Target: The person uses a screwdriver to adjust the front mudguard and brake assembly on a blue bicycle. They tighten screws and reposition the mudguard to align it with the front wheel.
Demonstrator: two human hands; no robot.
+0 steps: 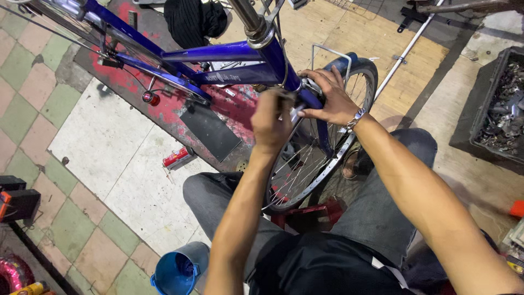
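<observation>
The wheel (pixel 322 158) stands between the person's knees, under the frame (pixel 229 60), which runs from the upper left toward the middle. The left hand (pixel 271 121) is at the wheel's top left, the right hand (pixel 331 98) just right of it on the fork (pixel 323 134). A stand (pixel 314 213) sits below the wheel. Left of the wheel a can (pixel 178 157) lies on the floor; nearer, by the left knee, is a bucket (pixel 180 269). A crate (pixel 499 104) of parts sits far right. Behind the frame lies a cloth (pixel 194 21). A box (pixel 19 203) stands at the far left edge
</observation>
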